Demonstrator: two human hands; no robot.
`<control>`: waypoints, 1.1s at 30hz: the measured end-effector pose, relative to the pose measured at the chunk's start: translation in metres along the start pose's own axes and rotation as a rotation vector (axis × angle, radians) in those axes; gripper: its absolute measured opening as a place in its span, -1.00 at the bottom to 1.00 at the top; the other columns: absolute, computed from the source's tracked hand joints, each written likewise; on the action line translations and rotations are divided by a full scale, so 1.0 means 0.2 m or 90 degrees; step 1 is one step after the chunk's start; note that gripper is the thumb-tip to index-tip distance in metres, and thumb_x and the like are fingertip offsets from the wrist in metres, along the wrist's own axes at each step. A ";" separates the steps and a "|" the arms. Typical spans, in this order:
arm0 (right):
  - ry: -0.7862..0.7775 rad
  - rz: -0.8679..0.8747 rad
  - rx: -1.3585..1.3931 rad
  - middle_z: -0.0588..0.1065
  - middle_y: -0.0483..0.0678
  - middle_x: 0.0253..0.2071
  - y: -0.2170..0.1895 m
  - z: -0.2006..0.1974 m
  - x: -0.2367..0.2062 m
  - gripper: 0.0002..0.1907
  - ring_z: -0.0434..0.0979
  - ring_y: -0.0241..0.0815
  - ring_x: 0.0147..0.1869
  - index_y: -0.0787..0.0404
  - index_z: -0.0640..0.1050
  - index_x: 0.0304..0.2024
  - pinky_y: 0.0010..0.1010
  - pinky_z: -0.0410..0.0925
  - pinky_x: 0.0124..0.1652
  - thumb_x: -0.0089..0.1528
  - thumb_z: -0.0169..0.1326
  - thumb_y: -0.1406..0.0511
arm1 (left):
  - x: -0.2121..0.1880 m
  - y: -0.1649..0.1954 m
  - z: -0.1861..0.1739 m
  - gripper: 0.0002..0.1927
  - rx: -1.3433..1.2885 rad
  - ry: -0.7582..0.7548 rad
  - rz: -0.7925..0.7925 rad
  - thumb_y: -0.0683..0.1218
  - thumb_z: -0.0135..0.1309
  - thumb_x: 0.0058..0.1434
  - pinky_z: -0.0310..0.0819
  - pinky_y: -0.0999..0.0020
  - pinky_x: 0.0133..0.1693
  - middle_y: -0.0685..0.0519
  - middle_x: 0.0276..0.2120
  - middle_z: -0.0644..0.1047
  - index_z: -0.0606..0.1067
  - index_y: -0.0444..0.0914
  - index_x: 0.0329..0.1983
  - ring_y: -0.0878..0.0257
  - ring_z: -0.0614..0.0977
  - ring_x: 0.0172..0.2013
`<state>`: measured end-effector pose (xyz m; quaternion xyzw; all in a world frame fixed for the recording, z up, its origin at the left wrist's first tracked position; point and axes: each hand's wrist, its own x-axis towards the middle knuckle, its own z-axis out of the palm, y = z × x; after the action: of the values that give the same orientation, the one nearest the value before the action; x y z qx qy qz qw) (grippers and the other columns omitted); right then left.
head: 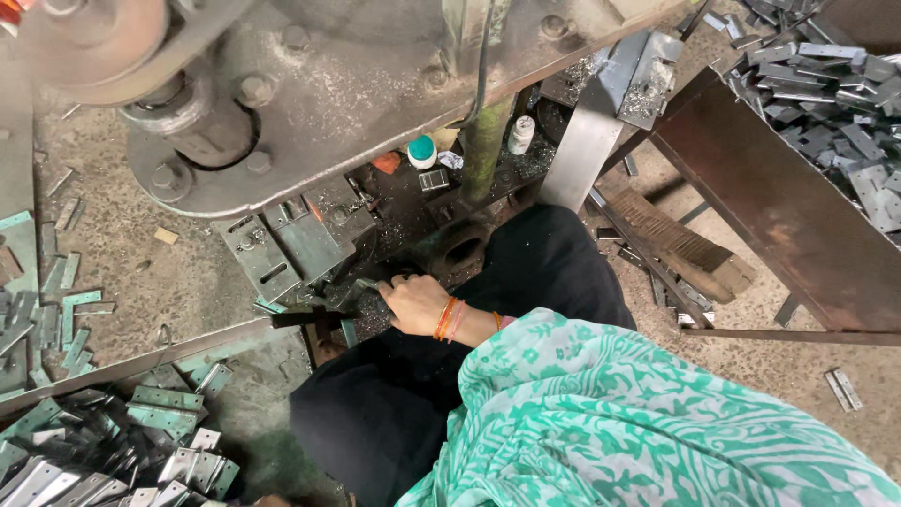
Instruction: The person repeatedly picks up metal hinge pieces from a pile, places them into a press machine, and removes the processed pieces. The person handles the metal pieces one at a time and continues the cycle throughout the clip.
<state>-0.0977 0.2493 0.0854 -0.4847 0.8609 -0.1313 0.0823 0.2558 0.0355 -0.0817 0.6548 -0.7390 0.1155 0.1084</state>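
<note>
My right hand (413, 302), with orange bangles at the wrist, reaches left over my black-trousered knee (544, 263) to the die area (310, 244) of a heavy press machine. Its fingers are closed on a small flat metal piece (364, 286) at the edge of the die block. A dark metal bar (305, 319) lies just left of the hand. My left hand is out of view. A green patterned cloth (610, 422) covers my arm and the lower right.
A pile of greenish-grey flat metal hinge plates (122, 441) lies at the lower left, with more strewn by the left edge (56, 310). A rusty tray (788, 216) at the right holds several plates (845, 103). The press frame (310, 84) and flywheel (94, 38) loom above.
</note>
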 end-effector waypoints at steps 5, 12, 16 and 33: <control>0.004 -0.007 0.002 0.55 0.16 -0.19 0.01 0.01 -0.01 -0.41 0.62 0.18 -0.19 0.34 0.49 0.07 -0.06 0.49 -0.26 0.04 0.26 0.20 | -0.13 0.06 -0.01 -0.44 -0.119 0.016 0.071 0.01 0.16 0.02 0.30 -0.28 0.08 -0.21 0.10 0.48 0.58 -0.25 0.12 -0.24 0.43 0.09; 0.011 -0.015 0.008 0.55 0.16 -0.20 0.04 0.03 -0.02 -0.39 0.62 0.16 -0.20 0.36 0.48 0.09 -0.09 0.49 -0.27 0.05 0.26 0.19 | -0.34 0.14 -0.01 -0.41 -0.272 -0.028 0.166 -0.01 0.16 -0.02 0.36 -0.23 0.06 -0.21 0.07 0.51 0.57 -0.23 0.14 -0.23 0.47 0.04; 0.030 -0.024 0.010 0.55 0.15 -0.22 0.06 0.04 -0.03 -0.37 0.62 0.15 -0.21 0.36 0.49 0.09 -0.09 0.47 -0.27 0.02 0.26 0.20 | -0.40 0.11 -0.01 -0.39 -0.318 -0.057 0.197 -0.03 0.16 -0.04 0.39 -0.20 0.05 -0.21 0.06 0.52 0.57 -0.22 0.15 -0.23 0.49 0.01; 0.030 -0.034 0.010 0.55 0.17 -0.23 0.11 0.07 -0.06 -0.39 0.62 0.15 -0.23 0.41 0.49 0.04 -0.13 0.48 -0.26 0.02 0.28 0.20 | -0.50 -0.07 0.07 -0.22 -0.353 -0.160 0.269 -0.08 0.18 -0.18 0.48 -0.14 -0.02 -0.23 -0.03 0.54 0.52 -0.12 0.26 -0.24 0.55 -0.11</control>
<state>-0.1060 0.2680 0.0645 -0.5038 0.8482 -0.1515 0.0619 0.2821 0.1249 -0.1253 0.4424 -0.8688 -0.1505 0.1639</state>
